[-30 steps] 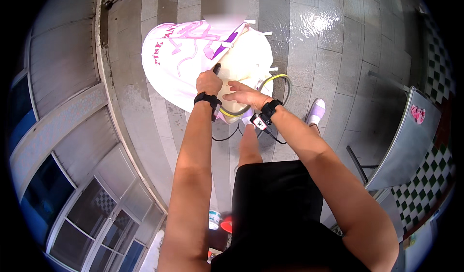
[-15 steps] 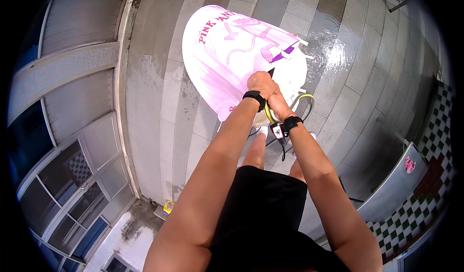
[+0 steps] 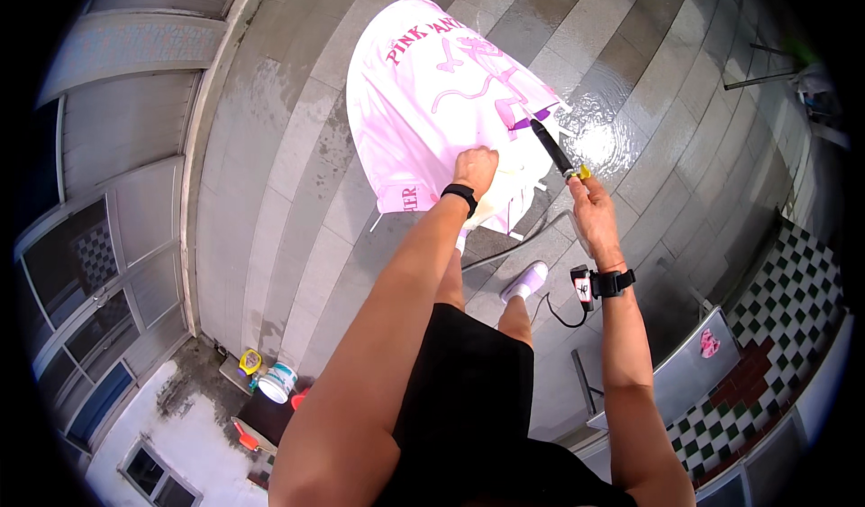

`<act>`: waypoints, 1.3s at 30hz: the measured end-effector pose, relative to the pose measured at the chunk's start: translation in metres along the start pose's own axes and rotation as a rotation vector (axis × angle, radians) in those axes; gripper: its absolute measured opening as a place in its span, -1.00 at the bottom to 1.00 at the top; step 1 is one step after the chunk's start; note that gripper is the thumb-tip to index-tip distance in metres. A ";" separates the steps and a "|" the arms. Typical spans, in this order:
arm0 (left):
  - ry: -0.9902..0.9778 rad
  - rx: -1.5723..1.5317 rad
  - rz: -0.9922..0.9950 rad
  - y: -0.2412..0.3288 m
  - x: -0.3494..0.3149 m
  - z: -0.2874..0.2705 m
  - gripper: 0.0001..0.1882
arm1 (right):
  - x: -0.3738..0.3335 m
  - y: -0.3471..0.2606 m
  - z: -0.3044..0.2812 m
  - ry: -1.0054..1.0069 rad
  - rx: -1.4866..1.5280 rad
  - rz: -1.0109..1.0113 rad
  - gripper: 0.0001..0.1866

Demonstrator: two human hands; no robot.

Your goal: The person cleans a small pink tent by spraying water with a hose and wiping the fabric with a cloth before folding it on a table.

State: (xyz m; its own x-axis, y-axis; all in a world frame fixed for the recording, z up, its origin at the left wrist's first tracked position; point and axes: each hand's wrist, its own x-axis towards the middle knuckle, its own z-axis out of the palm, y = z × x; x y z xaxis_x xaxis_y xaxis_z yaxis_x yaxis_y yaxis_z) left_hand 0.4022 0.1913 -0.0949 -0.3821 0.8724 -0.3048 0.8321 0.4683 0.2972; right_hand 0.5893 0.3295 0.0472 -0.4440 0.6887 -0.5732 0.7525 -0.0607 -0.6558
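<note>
A pink and white umbrella [image 3: 423, 110] printed with a pink cartoon figure is spread open and tilted in front of me, white rib tips along its right edge. My left hand [image 3: 478, 168] is a fist at its near side, apparently gripping it; the exact part it holds is hidden. In my right hand [image 3: 593, 219] is a black spray nozzle [image 3: 550, 146] with a yellow fitting. Its tip points up and left at the umbrella's right edge, by a purple patch. A grey hose [image 3: 527, 241] runs under my right hand toward my feet.
Wet grey paving [image 3: 622, 115] shines right of the umbrella. On the left runs a wall with windows and doors [image 3: 99, 300]. A white bucket [image 3: 277, 381] and a yellow container [image 3: 250, 361] stand at lower left. A metal panel [image 3: 685, 349] stands at right beside checkered tiles [image 3: 748, 363].
My hands were close together at the umbrella. The right hand has moved right, bringing the nozzle into plain sight, while the left stays at the umbrella. My view has turned slightly.
</note>
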 end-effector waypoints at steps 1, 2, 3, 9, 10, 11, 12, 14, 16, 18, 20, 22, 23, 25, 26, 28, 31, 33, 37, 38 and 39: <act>0.001 0.015 -0.014 0.004 -0.001 0.001 -0.85 | -0.003 -0.014 -0.007 -0.035 -0.067 -0.004 -0.55; -0.002 0.033 -0.031 0.007 -0.004 0.003 -0.85 | -0.006 -0.027 -0.009 -0.072 -0.133 -0.007 -0.54; 0.002 0.042 -0.043 0.009 -0.007 0.006 -0.85 | -0.010 -0.039 -0.010 -0.111 -0.200 -0.010 -0.54; 0.003 0.042 -0.119 0.019 -0.019 0.013 -0.83 | 0.006 -0.093 0.011 -0.102 -0.273 -0.316 -0.56; -0.009 0.083 -0.101 0.022 -0.020 0.012 -0.82 | 0.015 -0.101 0.013 -0.067 -0.312 -0.343 -0.56; -0.019 0.119 -0.124 0.027 -0.017 0.009 -0.82 | 0.024 -0.112 0.012 -0.085 -0.351 -0.356 -0.55; -0.030 0.155 -0.146 0.033 -0.013 0.005 -0.81 | 0.033 -0.121 0.008 -0.081 -0.335 -0.381 -0.54; -0.075 0.174 -0.182 0.046 -0.021 0.008 -0.81 | 0.040 -0.125 0.002 -0.096 -0.339 -0.411 -0.53; -0.069 0.179 -0.233 0.054 -0.029 0.010 -0.81 | 0.035 -0.122 -0.007 -0.124 -0.356 -0.433 -0.52; -0.054 0.227 -0.259 0.062 -0.037 0.013 -0.81 | 0.023 -0.111 -0.027 -0.135 -0.395 -0.459 -0.52; -0.048 0.250 -0.289 0.076 -0.041 0.009 -0.80 | 0.012 -0.096 -0.049 -0.113 -0.426 -0.435 -0.52; -0.021 0.240 -0.284 0.087 -0.044 0.006 -0.81 | 0.010 -0.074 -0.075 -0.100 -0.453 -0.411 -0.52; -0.001 0.238 -0.278 0.088 -0.050 0.010 -0.82 | 0.010 -0.064 -0.084 -0.102 -0.460 -0.403 -0.52; 0.018 0.239 -0.276 0.089 -0.057 0.016 -0.82 | 0.015 -0.043 -0.102 -0.101 -0.500 -0.385 -0.51; 0.016 0.239 -0.283 0.090 -0.060 0.019 -0.83 | 0.018 -0.033 -0.110 -0.117 -0.524 -0.374 -0.51; 0.042 0.228 -0.293 0.091 -0.067 0.025 -0.83 | 0.022 -0.021 -0.117 -0.116 -0.545 -0.364 -0.49; 0.051 0.205 -0.305 0.094 -0.077 0.033 -0.85 | 0.030 -0.021 -0.114 0.001 -0.500 -0.428 -0.49; 0.040 0.201 -0.297 0.095 -0.083 0.034 -0.85 | 0.031 -0.040 -0.108 0.026 -0.455 -0.431 -0.48; 0.072 0.179 -0.280 0.093 -0.096 0.042 -0.85 | 0.033 -0.058 -0.097 0.039 -0.450 -0.382 -0.46; 0.083 0.161 -0.285 0.093 -0.098 0.043 -0.86 | 0.031 -0.057 -0.096 0.018 -0.444 -0.359 -0.46; 0.090 0.156 -0.283 0.094 -0.104 0.045 -0.85 | 0.028 -0.055 -0.096 -0.002 -0.439 -0.337 -0.46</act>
State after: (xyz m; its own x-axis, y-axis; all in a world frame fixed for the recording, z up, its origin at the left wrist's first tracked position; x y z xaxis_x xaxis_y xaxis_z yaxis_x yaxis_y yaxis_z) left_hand 0.5386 0.1383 -0.0759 -0.6353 0.7226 -0.2724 0.7365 0.6731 0.0678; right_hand 0.5820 0.4212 0.1141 -0.6958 0.6163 -0.3687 0.7007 0.4698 -0.5370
